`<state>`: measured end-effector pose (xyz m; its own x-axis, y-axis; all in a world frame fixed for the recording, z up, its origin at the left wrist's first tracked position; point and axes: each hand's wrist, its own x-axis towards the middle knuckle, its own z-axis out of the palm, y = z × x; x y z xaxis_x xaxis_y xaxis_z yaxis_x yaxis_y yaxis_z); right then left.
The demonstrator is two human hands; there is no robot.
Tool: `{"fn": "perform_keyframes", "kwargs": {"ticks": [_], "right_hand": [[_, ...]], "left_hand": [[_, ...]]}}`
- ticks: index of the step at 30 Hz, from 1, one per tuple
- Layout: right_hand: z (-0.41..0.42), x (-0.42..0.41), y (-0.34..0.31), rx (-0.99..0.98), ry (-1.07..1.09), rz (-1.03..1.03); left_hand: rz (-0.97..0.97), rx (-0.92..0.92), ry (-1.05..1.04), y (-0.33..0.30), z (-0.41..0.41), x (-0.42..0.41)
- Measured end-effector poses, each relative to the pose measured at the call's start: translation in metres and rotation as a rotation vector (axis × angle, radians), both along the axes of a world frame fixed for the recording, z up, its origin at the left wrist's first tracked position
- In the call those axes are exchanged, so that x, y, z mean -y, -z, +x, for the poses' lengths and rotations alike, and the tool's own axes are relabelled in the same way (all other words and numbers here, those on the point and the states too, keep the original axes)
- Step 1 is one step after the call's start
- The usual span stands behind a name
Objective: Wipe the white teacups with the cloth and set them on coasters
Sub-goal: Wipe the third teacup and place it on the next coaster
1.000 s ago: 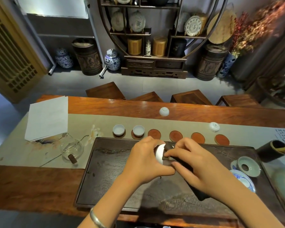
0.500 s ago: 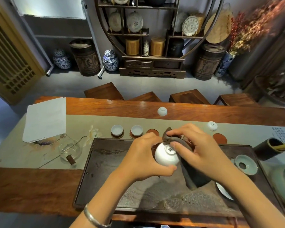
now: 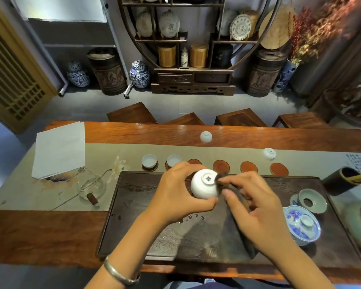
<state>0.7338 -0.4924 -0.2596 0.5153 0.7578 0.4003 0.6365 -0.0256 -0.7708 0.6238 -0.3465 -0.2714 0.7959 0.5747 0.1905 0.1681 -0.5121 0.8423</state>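
Tray (image 3: 133, 205), wooden table (image 3: 40, 232), shelf (image 3: 192, 59) behind

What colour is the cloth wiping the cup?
Dark brown, nearly black cloth, seen in the head view.

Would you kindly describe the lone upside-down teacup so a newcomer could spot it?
Find the long wooden table and look past the beige runner toward the stools. A white teacup sits there alone, upside down on bare wood, with no coaster beneath it.
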Motion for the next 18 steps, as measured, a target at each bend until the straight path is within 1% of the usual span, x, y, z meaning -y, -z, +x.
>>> {"fn": "perform_keyframes", "kwargs": {"ticks": [2, 4, 8, 11, 14, 16, 18], "right_hand": [[0.011, 0.001, -0.003, -0.092, 0.042, 0.001], [0.019, 0.0, -0.006, -0.182, 0.009, -0.023], [0.027, -0.002, -0.006, -0.186, -0.063, -0.117], [0.03, 0.001, -0.005, -0.123, -0.084, -0.147], [0.028, 0.006, -0.007, -0.002, -0.063, -0.132], [0.022, 0.009, -0.008, 0.043, -0.071, -0.115], [0.015, 0.011, -0.008, 0.078, -0.099, -0.126]], "left_hand": [[0.019, -0.013, 0.107, -0.005, -0.001, 0.001], [0.039, -0.02, 0.19, -0.01, 0.001, 0.006], [0.06, -0.02, 0.246, -0.012, 0.005, 0.012], [0.041, -0.031, 0.201, -0.009, 0.005, 0.014], [0.041, 0.002, 0.084, -0.004, 0.005, 0.015], [0.025, 0.001, -0.009, -0.001, 0.005, 0.014], [0.047, -0.022, -0.06, 0.0, 0.004, 0.012]]}}
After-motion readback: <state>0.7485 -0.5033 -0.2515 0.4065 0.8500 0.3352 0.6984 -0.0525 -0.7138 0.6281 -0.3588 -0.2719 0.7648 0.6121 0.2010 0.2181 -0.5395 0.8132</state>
